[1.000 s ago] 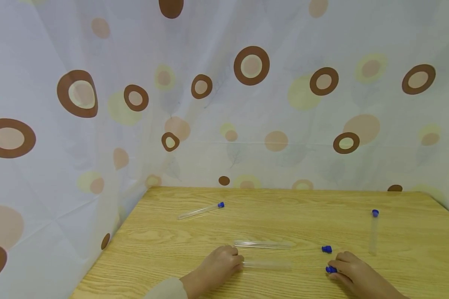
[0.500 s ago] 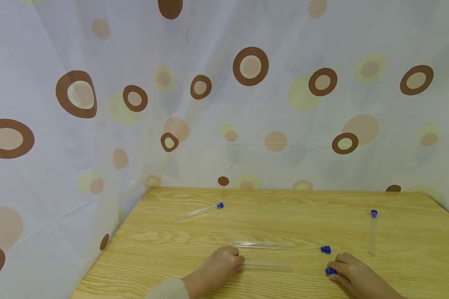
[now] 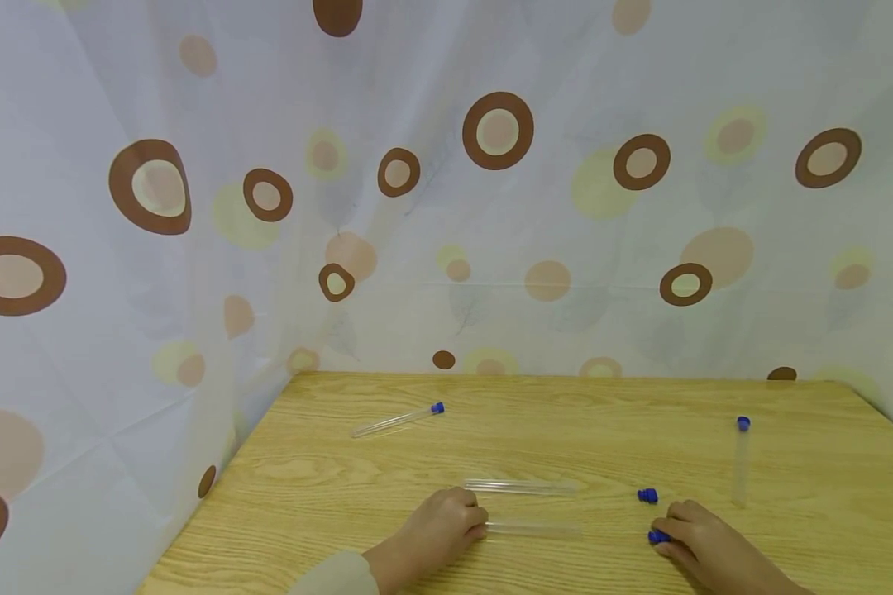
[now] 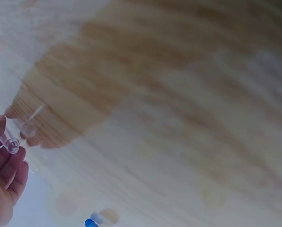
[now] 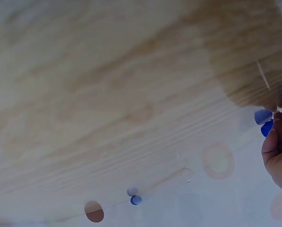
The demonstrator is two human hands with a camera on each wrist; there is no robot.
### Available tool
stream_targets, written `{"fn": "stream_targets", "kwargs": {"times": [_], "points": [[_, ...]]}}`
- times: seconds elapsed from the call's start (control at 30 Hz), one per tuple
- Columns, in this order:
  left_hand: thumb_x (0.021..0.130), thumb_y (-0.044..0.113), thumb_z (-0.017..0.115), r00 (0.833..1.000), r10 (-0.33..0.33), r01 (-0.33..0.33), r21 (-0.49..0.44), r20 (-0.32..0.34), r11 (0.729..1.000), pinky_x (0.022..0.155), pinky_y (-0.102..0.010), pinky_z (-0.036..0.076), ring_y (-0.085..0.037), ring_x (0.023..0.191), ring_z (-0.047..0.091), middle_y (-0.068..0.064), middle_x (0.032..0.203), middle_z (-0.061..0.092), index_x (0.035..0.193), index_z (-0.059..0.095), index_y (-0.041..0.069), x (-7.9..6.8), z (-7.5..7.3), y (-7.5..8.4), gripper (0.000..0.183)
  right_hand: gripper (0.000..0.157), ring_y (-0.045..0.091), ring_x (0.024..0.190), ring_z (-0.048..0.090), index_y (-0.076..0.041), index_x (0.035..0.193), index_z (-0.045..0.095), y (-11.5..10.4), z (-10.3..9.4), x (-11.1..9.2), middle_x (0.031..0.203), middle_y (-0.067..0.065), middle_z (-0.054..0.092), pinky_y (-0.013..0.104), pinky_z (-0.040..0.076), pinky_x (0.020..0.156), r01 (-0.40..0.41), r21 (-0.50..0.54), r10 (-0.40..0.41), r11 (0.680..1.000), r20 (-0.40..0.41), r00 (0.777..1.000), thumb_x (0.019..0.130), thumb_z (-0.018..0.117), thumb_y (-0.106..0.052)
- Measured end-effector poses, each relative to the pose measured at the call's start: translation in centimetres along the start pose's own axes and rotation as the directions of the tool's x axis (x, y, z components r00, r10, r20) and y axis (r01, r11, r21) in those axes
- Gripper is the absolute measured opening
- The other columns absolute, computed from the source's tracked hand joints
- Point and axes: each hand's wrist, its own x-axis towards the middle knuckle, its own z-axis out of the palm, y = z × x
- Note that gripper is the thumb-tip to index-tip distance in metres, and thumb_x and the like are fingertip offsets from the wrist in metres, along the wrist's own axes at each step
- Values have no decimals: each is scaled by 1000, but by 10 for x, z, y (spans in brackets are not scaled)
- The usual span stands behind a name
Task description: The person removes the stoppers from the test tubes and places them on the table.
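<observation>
In the head view my left hand (image 3: 444,524) grips the near-left end of a clear test tube (image 3: 536,529) that lies across the table. The left wrist view shows the rounded end of that test tube (image 4: 11,144) between thumb and fingers. Just beyond it lies a second uncapped test tube (image 3: 521,487), nearly parallel. My right hand (image 3: 703,541) pinches a blue cap (image 3: 658,537) at the front right. Another blue cap (image 3: 647,496) rests on the table a little farther back. Part of the held cap is hidden by the fingers.
A test tube (image 3: 394,421) with a blue cap lies at the back left of the wooden table (image 3: 565,413). A second capped test tube (image 3: 741,471) lies at the right, pointing toward the front. A patterned curtain (image 3: 417,223) hangs behind the table and along its left side.
</observation>
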Motion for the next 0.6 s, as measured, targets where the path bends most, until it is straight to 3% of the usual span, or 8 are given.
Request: {"fn": "stream_targets", "kwargs": {"times": [0.27,0.6], "points": [[88,25,63,998,-35,35,3,49,999,63,-10,44,0,71,51,8,78,57,86,70,18,2,-1,1,10,11,-8,70,36,-9,85,66,-1,1,0,78,-15,48,8,32,51,-10,-38,10,999,-13,1000,76,74,-11],[87,24,64,996,-68,69,-9,59,998,67,-11,47,0,74,53,7,80,58,88,71,18,3,0,2,10,11,-8,68,35,-6,86,67,0,1,1,77,-13,47,10,33,50,11,-54,-11,998,2,1000,81,71,-15]]}}
